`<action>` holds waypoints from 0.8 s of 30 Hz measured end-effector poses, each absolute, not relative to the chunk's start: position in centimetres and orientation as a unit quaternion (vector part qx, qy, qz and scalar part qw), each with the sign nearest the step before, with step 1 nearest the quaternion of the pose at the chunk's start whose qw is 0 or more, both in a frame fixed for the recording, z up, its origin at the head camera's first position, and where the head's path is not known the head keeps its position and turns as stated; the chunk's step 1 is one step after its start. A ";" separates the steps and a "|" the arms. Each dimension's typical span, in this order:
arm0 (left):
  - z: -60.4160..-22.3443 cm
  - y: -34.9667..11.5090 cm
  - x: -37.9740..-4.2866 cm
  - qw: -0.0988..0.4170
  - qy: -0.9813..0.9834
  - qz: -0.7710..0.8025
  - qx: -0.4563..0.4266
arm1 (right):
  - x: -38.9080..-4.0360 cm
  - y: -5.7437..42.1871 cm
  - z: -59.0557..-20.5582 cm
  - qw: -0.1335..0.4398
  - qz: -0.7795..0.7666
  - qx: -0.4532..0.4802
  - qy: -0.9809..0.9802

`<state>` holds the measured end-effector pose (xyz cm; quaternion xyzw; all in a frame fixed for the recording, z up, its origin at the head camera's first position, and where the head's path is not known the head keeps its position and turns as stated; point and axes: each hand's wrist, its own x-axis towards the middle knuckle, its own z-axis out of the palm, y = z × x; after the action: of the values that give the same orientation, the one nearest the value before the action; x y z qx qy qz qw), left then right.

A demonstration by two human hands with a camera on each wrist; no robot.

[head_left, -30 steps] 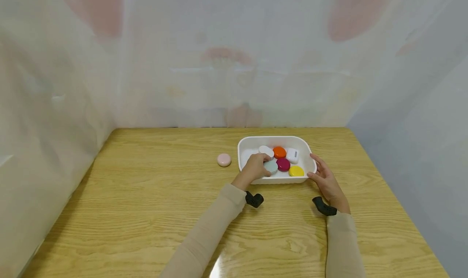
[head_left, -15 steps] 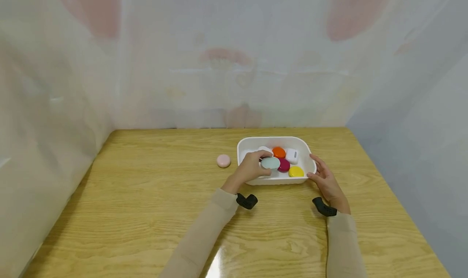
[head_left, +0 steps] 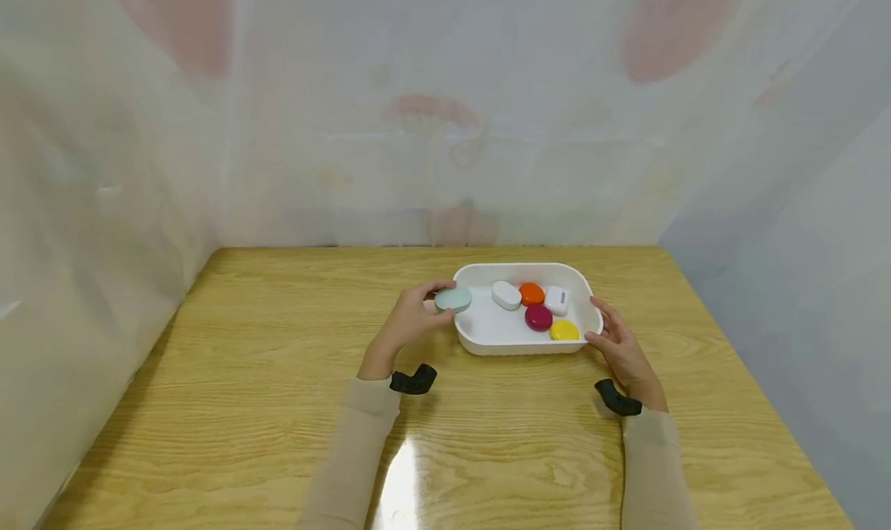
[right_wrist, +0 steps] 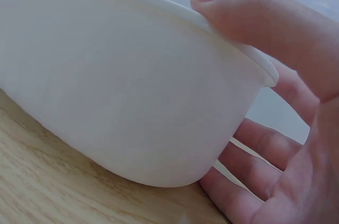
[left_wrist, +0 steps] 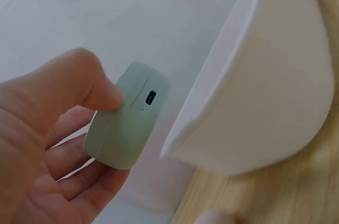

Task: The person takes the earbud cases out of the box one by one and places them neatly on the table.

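Note:
My left hand [head_left: 411,319] pinches a pale green earbud charging case [head_left: 453,299] between thumb and fingers, by the left rim of a white plastic bin [head_left: 497,349]. In the left wrist view a small charging port [left_wrist: 151,98] shows on the case's side. My right hand [head_left: 622,350] holds the bin's right end, thumb on the rim and fingers against the outer wall. Inside the bin lie a white oval case [head_left: 506,295], an orange one [head_left: 532,294], a white squarish one [head_left: 557,300], a crimson one [head_left: 539,318] and a yellow one [head_left: 564,329].
The bin stands on a wood-grain table [head_left: 278,375]. Pale patterned sheeting [head_left: 445,166] rises behind the table and along its left side. A pink round piece is mostly hidden behind my left hand in the head view.
My left hand has lifted the pale green earbud case from among the others and carried it left to the bin's left rim. The right hand has stayed on the bin's right end.

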<state>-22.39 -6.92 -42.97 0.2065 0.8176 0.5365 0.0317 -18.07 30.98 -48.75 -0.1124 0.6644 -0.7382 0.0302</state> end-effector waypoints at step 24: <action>-46.1 -14.9 -23.2 0.057 0.856 0.502 0.109 | -18.1 31.4 -48.5 0.031 -0.728 -0.102 0.677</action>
<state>-23.16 -14.93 -46.07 0.1091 0.8561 0.5019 0.0572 -18.09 31.42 -48.54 -0.1025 0.6774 -0.7278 0.0306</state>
